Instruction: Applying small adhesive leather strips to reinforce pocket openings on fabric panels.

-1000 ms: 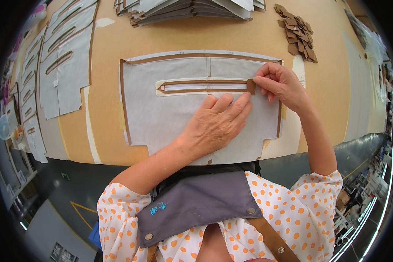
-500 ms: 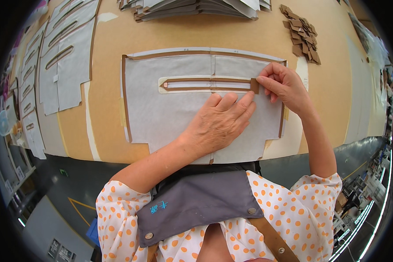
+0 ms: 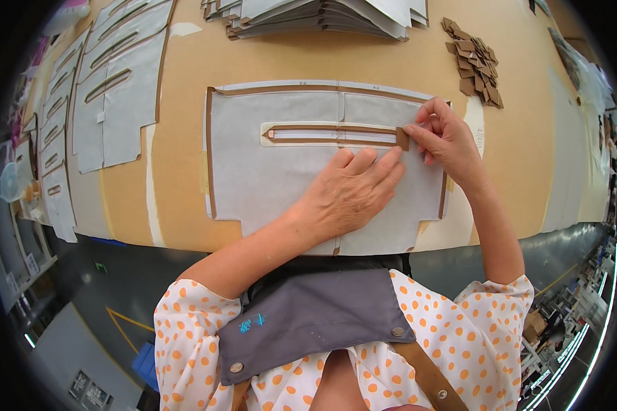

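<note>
The right hand (image 3: 449,144) has thumb and forefinger pinched on a small brown tab (image 3: 402,139), right at the end of the brown-edged slot (image 3: 308,128), a white strip (image 3: 370,137) lying inside! Left hand (image 3: 353,188) grasps nothing, fingers laid on the grey panel (image 3: 274,181) below. Far left, a translucent bowl (image 3: 9,181), contents unclear. The panel reaches the near table edge; bare tabletop (image 3: 295,61) separates it from the stacked panels (image 3: 315,20).

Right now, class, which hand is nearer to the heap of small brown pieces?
Right. The right hand is on the near side of the heap, slightly left; the left hand is farther down-left, over the grey panel.
</note>
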{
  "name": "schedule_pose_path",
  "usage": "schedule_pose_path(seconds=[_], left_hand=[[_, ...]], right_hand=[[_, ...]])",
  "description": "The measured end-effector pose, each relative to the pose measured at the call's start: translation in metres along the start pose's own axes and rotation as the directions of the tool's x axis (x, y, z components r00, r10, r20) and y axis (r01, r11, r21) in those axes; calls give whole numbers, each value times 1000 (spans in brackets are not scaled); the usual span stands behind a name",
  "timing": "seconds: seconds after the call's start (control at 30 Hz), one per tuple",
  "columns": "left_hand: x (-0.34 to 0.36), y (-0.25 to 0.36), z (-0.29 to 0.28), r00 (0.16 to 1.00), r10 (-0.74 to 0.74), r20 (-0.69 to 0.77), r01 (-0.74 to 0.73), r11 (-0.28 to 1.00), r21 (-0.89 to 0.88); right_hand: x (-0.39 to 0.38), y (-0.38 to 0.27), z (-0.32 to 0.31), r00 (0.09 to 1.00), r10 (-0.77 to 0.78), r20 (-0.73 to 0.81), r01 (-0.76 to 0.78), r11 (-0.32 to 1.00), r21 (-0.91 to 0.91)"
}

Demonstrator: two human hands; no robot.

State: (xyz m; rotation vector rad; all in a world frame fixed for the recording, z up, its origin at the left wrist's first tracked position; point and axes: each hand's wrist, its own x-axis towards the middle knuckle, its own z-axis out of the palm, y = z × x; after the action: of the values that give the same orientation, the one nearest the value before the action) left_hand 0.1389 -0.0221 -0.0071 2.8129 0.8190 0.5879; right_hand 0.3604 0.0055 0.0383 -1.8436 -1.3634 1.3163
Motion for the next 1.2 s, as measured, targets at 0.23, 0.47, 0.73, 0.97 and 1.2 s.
schedule_pose_path(seconds=[0.23,0.47,0.73,0.97,1.2], left_hand=[[31,-29,-14,946,-176,-271,100,957,-273],[72,-42,-3,941,-331,-77,304,921,-245],[83,-39,-15,919,-391,56,394,899,-194],[77,-32,-22,909,-407,-92,381,900,-214],[55,-16,-45,915,-395,-83,354,885,-302]], right_hand=[[-40,14,12,922,-328,-207,295,939,-177],[-50,47,32,722,-692,-6,502,529,-684],[-51,52,32,660,-751,9,528,457,-716],[22,36,-72,592,-676,-439,340,704,-624],[116,35,-140,748,-541,-385,167,715,-679]])
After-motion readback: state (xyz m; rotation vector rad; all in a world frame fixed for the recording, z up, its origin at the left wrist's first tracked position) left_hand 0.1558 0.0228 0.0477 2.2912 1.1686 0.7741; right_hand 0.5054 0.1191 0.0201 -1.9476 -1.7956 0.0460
